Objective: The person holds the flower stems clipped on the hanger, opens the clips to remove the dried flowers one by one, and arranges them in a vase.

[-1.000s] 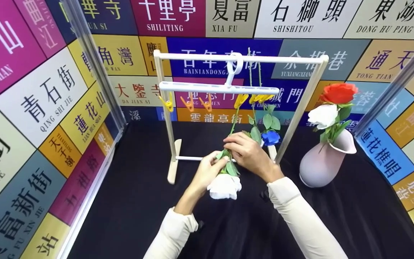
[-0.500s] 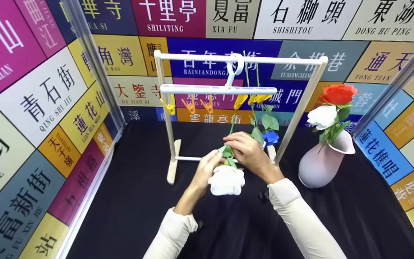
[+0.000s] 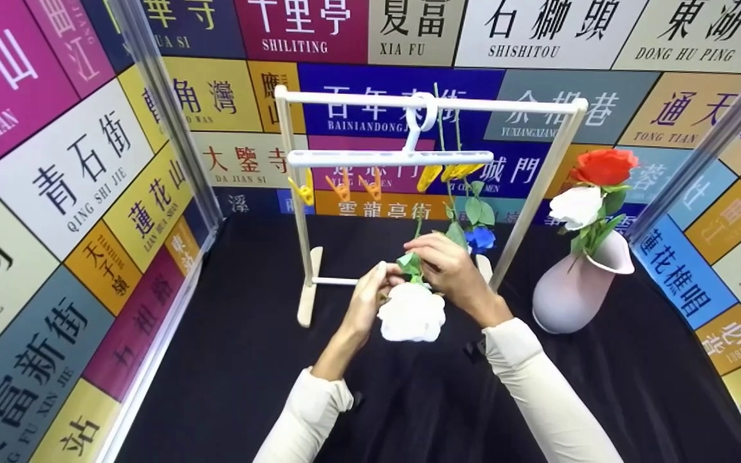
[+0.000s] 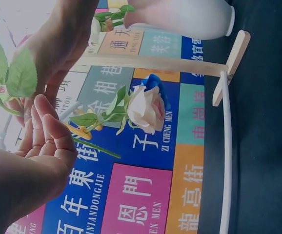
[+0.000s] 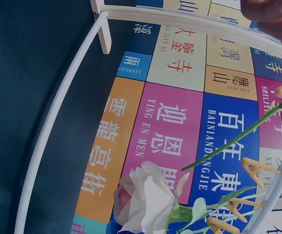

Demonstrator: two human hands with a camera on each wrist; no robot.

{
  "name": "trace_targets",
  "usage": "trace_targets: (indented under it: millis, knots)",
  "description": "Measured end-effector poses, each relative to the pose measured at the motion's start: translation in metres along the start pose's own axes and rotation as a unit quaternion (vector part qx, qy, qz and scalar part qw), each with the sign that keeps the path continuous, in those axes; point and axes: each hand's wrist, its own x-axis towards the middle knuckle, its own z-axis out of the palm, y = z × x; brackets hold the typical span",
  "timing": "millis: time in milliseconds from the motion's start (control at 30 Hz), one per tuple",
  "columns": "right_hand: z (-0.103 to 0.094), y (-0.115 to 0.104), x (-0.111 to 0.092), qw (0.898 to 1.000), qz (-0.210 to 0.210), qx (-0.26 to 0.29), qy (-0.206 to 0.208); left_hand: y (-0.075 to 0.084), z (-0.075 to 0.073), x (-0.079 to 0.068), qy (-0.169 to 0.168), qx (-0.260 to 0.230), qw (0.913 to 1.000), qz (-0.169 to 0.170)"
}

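In the head view a white rose (image 3: pixel 411 312) hangs bloom-down between both hands, green leaves (image 3: pixel 409 262) above it. My right hand (image 3: pixel 451 267) pinches its stem over the leaves. My left hand (image 3: pixel 367 296) is cupped beside the bloom, fingers loosely bent near the leaves. The left wrist view shows these bent left fingers (image 4: pixel 53 131) just below the right hand (image 4: pixel 58 53). The stem's free end (image 5: pixel 229 142) slants across the right wrist view, below the clips. A blue rose (image 3: pixel 480 239) hangs from yellow clips (image 3: pixel 460 172), with another white rose (image 4: pixel 146 108) beside it.
A wooden rack (image 3: pixel 431 99) carries a white hanger (image 3: pixel 390 158). Orange clips (image 3: pixel 341 188) and a yellow clip (image 3: pixel 305 193) hang on its left side. To the right stands a pale vase (image 3: pixel 570 296) with a red rose (image 3: pixel 604 167) and a white one. Black cloth (image 3: pixel 229 386) covers the table.
The white rose has risen slightly, shifted right and turned its bloom toward the head camera. The left fingers have loosened from the stem near the bloom; the right hand stays on the stem.
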Motion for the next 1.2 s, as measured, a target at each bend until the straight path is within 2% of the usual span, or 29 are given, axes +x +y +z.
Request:
trace_targets:
  millis: [200, 400, 533, 767, 967, 1133, 1200]
  knots:
    - [-0.010, 0.000, -0.001, 0.999, 0.020, 0.040, 0.016, -0.007, 0.004, 0.005, 0.001, 0.021, 0.9997, 0.009]
    - [-0.019, -0.001, -0.003, 0.996, 0.030, 0.072, 0.041, -0.011, 0.009, 0.009, 0.029, 0.020, 0.9994, 0.001]
    - [-0.023, -0.003, -0.002, 0.994, 0.040, 0.086, 0.057, -0.014, 0.011, 0.011, 0.046, 0.037, 0.9982, -0.005]
    - [-0.030, -0.006, -0.007, 0.980, 0.086, 0.159, 0.079, -0.017, 0.014, 0.016, 0.059, 0.074, 0.9955, 0.000]
    - [-0.037, -0.005, -0.018, 0.980, 0.123, 0.110, 0.108, -0.018, 0.016, 0.020, 0.064, 0.077, 0.9950, 0.003]
    - [-0.042, -0.009, -0.020, 0.967, 0.194, 0.099, 0.129, -0.019, 0.018, 0.025, 0.064, 0.079, 0.9948, 0.001]
    - [-0.044, -0.012, -0.019, 0.969, 0.201, 0.062, 0.129, -0.020, 0.019, 0.026, 0.063, 0.084, 0.9945, 0.000]
